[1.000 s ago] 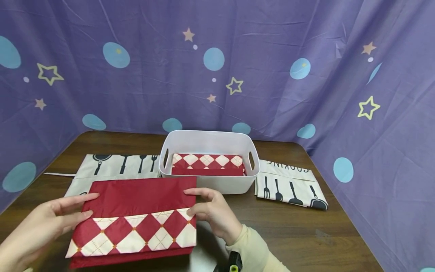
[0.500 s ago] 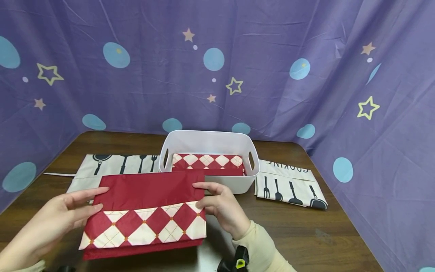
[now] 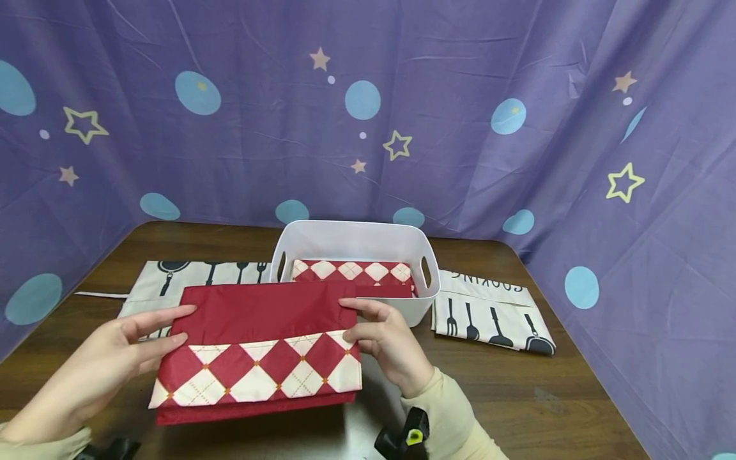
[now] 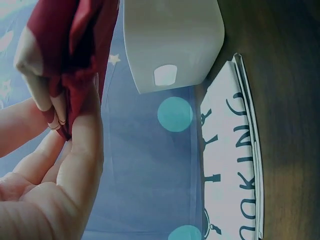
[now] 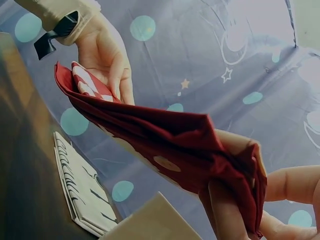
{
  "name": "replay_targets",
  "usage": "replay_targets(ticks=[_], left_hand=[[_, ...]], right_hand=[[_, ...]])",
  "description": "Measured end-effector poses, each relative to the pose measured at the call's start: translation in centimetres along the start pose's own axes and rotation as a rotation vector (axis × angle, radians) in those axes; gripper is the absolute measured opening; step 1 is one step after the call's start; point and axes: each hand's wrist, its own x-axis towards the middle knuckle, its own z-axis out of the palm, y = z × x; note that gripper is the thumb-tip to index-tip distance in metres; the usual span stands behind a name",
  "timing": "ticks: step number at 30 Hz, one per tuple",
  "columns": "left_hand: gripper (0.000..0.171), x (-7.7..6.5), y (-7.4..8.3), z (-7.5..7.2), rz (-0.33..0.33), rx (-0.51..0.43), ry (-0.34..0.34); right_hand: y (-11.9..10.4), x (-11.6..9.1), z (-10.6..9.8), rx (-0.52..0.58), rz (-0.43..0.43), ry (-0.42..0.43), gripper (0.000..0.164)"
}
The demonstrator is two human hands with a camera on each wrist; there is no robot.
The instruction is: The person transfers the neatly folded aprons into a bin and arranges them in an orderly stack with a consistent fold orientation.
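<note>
A folded red cloth (image 3: 259, 313) with a red and cream diamond band hangs above the table, tilted, its band toward me. My left hand (image 3: 109, 358) pinches its left edge between thumb and fingers. At the opposite edge, my right hand (image 3: 391, 342) pinches it the same way. Several fold layers of the cloth (image 5: 150, 130) show edge-on in the right wrist view. Behind it stands a white plastic bin (image 3: 356, 243) with handle holes. Inside lies another folded red cloth (image 3: 351, 271) of the same pattern. The held cloth covers the bin's front left corner in the head view.
A cream folded cloth (image 3: 144, 294) printed with utensils lies left of the bin, partly covered, a white strap (image 3: 100, 294) trailing from it. Another cream cloth (image 3: 489, 313) with "COOKING" lettering lies right of the bin. A purple curtain (image 3: 368, 179) hangs behind the brown table (image 3: 517, 396).
Both hands have moved the held red cloth to the right and slightly up and forward, toward the bin. It now overlaps the bin's front left corner in the head view. The grips look unchanged.
</note>
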Motion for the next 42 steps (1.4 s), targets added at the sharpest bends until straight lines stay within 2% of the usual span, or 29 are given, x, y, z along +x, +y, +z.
replay_targets(ticks=[5, 9, 16, 25, 30, 42], left_hand=[[0.043, 0.3, 0.5, 0.4, 0.001, 0.041, 0.008], [0.051, 0.6, 0.8, 0.7, 0.0, 0.081, 0.017], [0.06, 1.1, 1.4, 1.2, 0.004, 0.06, -0.006], [0.067, 1.6, 2.9, 2.3, -0.004, 0.086, -0.011], [0.069, 1.9, 3.6, 2.9, -0.013, 0.106, -0.006], [0.07, 2.8, 4.2, 3.6, 0.03, 0.026, -0.067]], right_hand=[[-0.2, 0.1, -0.3, 0.018, -0.002, 0.019, 0.056], [-0.4, 0.1, -0.6, 0.018, -0.003, 0.032, 0.056], [-0.9, 0.1, -1.2, 0.011, -0.004, 0.057, 0.056], [-1.7, 0.2, -2.2, 0.048, -0.03, 0.056, 0.058], [-2.0, 0.0, -2.6, 0.039, -0.03, 0.085, 0.059], [-3.0, 0.0, -3.4, 0.009, -0.055, 0.111, 0.06]])
